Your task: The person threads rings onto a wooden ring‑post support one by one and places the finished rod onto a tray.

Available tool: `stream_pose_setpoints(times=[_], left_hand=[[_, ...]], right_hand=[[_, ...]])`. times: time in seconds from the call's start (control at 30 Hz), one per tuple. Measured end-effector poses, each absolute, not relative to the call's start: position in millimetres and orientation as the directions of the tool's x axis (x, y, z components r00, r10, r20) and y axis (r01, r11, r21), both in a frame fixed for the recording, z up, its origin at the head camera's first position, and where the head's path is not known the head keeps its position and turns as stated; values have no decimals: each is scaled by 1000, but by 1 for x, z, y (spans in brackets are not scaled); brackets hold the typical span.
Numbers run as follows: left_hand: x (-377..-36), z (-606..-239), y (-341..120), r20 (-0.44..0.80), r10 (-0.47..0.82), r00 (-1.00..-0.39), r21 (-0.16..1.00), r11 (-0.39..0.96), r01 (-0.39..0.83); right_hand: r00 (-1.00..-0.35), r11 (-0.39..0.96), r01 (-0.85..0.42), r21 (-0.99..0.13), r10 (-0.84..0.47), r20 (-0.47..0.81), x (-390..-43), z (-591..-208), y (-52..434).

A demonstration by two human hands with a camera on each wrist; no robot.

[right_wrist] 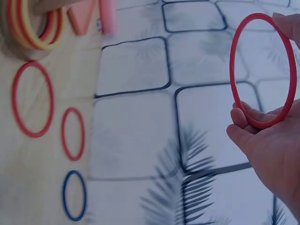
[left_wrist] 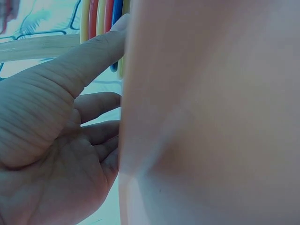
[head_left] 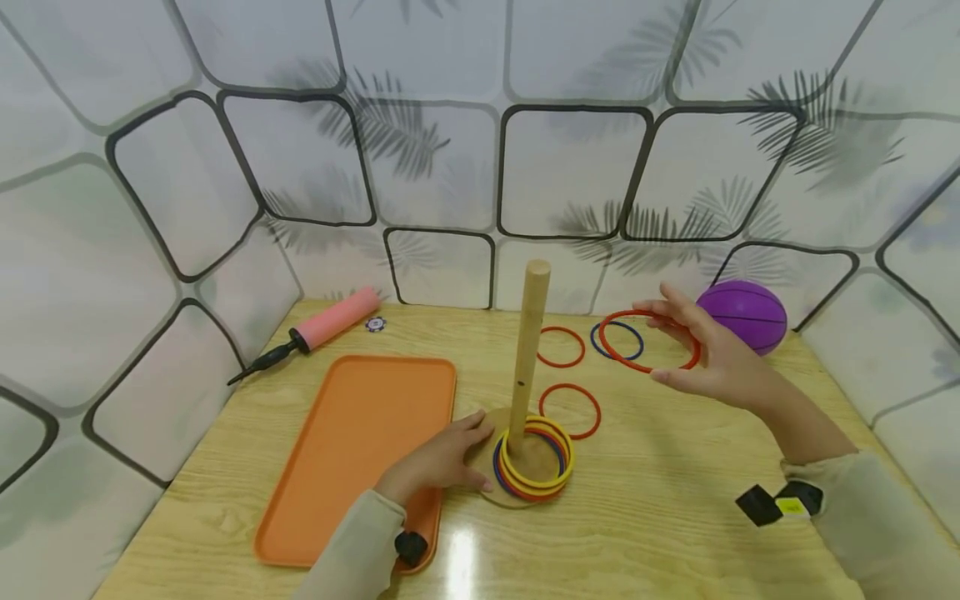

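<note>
My left hand [head_left: 438, 458] rests at the left edge of a round wooden base [head_left: 536, 458], fingers spread and touching it. From that base rises a wooden post [head_left: 530, 333]. Several yellow, red and blue rings [head_left: 537, 486] lie stacked around the post's foot. Off to the right, my right hand [head_left: 712, 358] holds a red ring [right_wrist: 232, 65] in the air, pinched between thumb and fingers. Beneath and behind it, a blue ring [right_wrist: 64, 197] lies on the table, along with two red rings [right_wrist: 52, 101]. In the left wrist view, the tray hides much of the base.
An orange tray [head_left: 375, 433] lies left of the base. Behind it are a pink hand pump [head_left: 337, 318] with a black nozzle and a poker chip [head_left: 376, 324]. A purple ball [head_left: 742, 317] sits at the back right. Patterned walls border the wooden table [head_left: 645, 517].
</note>
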State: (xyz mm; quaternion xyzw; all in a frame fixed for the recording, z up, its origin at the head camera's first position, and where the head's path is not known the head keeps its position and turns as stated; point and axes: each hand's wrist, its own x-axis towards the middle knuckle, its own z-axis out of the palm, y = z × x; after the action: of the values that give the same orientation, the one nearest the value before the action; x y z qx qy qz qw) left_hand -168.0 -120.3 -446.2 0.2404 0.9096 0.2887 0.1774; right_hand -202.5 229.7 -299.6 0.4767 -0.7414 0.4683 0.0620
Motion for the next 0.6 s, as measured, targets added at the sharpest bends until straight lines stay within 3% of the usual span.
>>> stream_pose_setpoints(times=[0.17,0.4,0.6], left_hand=[[-168,-445,-121,-176,545,-820,618,709,338],[-166,-445,-121,-178,553,-814,620,705,344],[-167,-447,-121,-182,541,-821,614,715,335]], right_hand=[[-510,32,-753,-657,-660,552,-198,-270,218],[-394,-124,-772,-623,-677,622,-198,-244,203],[-348,-209,-770,-602,-654,672,-196,-226,184]])
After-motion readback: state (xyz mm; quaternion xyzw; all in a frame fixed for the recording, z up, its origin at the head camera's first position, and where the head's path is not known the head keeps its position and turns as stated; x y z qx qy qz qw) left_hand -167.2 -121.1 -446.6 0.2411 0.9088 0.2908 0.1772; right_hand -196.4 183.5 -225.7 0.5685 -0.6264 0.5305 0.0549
